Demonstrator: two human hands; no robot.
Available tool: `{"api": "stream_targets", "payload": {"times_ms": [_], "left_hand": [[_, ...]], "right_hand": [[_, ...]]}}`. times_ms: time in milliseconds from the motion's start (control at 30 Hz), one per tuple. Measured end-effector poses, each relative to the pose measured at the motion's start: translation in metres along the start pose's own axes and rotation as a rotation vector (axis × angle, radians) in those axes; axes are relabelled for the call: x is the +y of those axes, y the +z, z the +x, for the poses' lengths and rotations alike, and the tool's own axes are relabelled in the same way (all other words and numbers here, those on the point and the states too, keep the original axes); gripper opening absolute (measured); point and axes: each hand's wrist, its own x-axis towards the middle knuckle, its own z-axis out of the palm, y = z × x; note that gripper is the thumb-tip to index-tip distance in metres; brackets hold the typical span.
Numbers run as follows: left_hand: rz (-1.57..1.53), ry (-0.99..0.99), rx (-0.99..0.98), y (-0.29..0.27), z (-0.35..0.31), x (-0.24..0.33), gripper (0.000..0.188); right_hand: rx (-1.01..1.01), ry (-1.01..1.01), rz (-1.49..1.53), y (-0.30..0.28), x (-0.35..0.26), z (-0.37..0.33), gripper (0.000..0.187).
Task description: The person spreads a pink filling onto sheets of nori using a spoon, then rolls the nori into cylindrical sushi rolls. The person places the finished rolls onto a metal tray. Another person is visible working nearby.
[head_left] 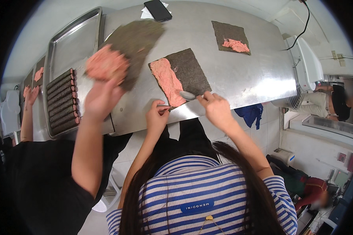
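Observation:
A dark seaweed sheet [192,72] lies on the metal table before me, with a band of pink minced paste [166,76] spread along its left side. My right hand [215,109] is closed on a spoon [187,95], whose bowl rests at the paste's lower right edge. Close to the sheet's near corner, my left hand [157,114] is pinched around a thin, dark piece; whether that is the sheet's corner or something else, I cannot make out.
A co-worker's blurred hand [104,98] is beside a large lump of pink paste [107,64] over another seaweed sheet [139,43]. Left of it, a metal tray [72,31] holds several filled rolls [60,103]. A phone [157,10] and a sheet with paste [231,34] lie farther back.

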Motion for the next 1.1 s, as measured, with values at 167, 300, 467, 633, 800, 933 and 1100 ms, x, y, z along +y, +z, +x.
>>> {"api": "stream_targets", "payload": {"times_ms": [167, 300, 467, 633, 800, 933, 1100], "left_hand": [[-0.19, -0.08, -0.049, -0.004, -0.002, -0.01, 0.025], [-0.227, -0.174, -0.088, -0.009, -0.001, -0.011, 0.025], [-0.288, -0.206, -0.05, -0.012, -0.001, -0.011, 0.027], [-0.195, -0.142, -0.044, -0.01, -0.001, -0.011, 0.03], [0.345, 0.041, 0.054, -0.005, -0.003, 0.013, 0.035], [0.482, 0.081, 0.126, 0.001, 0.002, 0.014, 0.036], [0.395, 0.01, 0.108, -0.001, 0.0, 0.017, 0.033]], "right_hand": [[-0.041, 0.046, 0.035, 0.027, -0.042, -0.013, 0.033], [-0.056, 0.106, 0.084, 0.04, -0.059, -0.023, 0.037], [-0.052, 0.087, 0.206, 0.027, -0.052, -0.022, 0.034], [-0.01, -0.023, 0.096, 0.006, -0.022, -0.017, 0.027], [0.044, -0.18, -0.025, 0.024, -0.012, -0.007, 0.022], [0.061, -0.171, -0.053, 0.025, 0.006, 0.002, 0.019], [0.062, -0.151, -0.064, 0.001, 0.027, 0.012, 0.018]]}}
